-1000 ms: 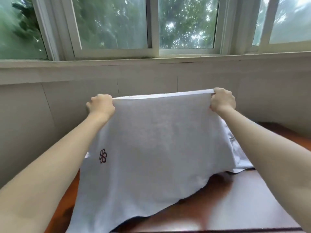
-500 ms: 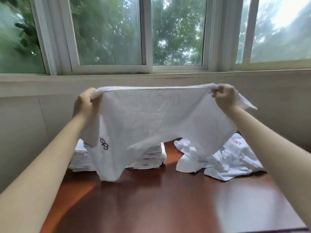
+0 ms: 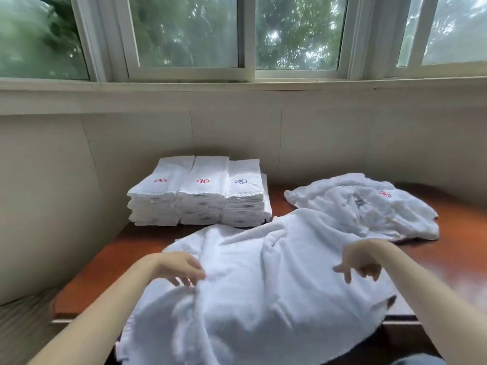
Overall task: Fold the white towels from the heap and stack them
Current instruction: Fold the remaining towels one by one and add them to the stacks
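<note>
A white towel [image 3: 253,280] lies spread and rumpled across the wooden table [image 3: 105,264], its near edge hanging over the front. My left hand [image 3: 181,268] rests on its left side with fingers spread. Above the towel's right side my right hand [image 3: 361,262] hovers, fingers apart and pointing down, holding nothing. Three side-by-side stacks of folded towels [image 3: 200,196] with red and blue emblems stand at the back left. The heap of unfolded white towels [image 3: 369,206] lies at the back right.
A pale tiled wall [image 3: 237,133] runs behind the table, with windows [image 3: 184,35] above it. The wall also closes in the table's left side. A grey ribbed surface [image 3: 23,320] sits low at the left of the table.
The towel was held up stretched between both fists; now it lies on the table and both hands have let go and dropped low over it. The view has tilted down.
</note>
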`<state>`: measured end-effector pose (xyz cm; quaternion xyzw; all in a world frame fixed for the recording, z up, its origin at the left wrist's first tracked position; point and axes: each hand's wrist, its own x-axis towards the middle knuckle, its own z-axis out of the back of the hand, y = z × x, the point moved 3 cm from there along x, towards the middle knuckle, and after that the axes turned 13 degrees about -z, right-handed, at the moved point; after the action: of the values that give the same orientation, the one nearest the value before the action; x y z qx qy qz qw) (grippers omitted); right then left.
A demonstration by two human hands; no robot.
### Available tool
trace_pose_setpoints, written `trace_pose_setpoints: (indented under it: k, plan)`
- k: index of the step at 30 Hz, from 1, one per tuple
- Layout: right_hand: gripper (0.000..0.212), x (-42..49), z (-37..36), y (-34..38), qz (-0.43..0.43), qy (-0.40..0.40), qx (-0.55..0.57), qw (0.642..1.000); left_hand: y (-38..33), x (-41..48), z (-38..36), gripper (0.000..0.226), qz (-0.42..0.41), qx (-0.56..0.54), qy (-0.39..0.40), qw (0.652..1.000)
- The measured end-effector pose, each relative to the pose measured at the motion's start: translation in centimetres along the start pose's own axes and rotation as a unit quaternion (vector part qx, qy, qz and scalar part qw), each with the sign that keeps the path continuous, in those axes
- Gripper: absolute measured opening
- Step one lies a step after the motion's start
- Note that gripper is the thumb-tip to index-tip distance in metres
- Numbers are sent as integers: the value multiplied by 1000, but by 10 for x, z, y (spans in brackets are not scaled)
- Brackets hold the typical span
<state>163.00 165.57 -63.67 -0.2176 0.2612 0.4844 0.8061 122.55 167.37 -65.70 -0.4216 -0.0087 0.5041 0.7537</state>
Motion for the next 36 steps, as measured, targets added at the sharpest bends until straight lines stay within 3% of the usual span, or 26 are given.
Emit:
trace_pose_setpoints:
  k: [2,5,8,12,15,17,18,20,22,24,26,28,30,32,36]
  plan:
    - [41,0,4,20,47,-138,38,989,3,12,-6,19,-17,33,-126,991]
    - [41,5,-7,45,126,-271,-16,954,13,29,-19,43,26,158,-178,971]
    - [49,30,-32,47,74,-234,-70,967,23,44,-27,65,83,163,-219,958]
    - [57,35,-36,45,-8,-204,-137,969,36,50,-23,67,157,174,-261,936]
    - [61,30,-33,43,-49,-57,-152,986,39,48,-14,68,194,189,-260,927]
    - [72,28,-43,37,-80,92,-94,988,42,49,-8,67,217,190,-266,920]
    - [77,27,-46,31,-81,114,-45,989,44,51,-6,67,232,193,-267,915]
    - [68,40,-48,17,-15,24,64,998,47,52,-3,67,271,200,-276,900]
    - [46,55,-42,0,36,-161,194,967,50,54,-1,68,310,203,-285,884]
    - [28,67,-38,-15,6,-318,201,927,54,58,0,68,332,211,-296,870]
    - [28,80,-41,-17,-33,-345,155,925,58,63,-2,68,342,211,-310,862]
    - [50,93,-48,-11,-55,-271,134,952,62,66,-5,65,343,201,-322,860]
    - [58,102,-52,-6,-54,-222,138,964,65,69,-5,63,329,189,-337,862]
    - [54,107,-50,-4,-32,-220,125,967,65,73,-1,55,277,199,-364,867]
    - [49,102,-30,2,0,-278,107,955,55,89,0,38,88,247,-371,891]
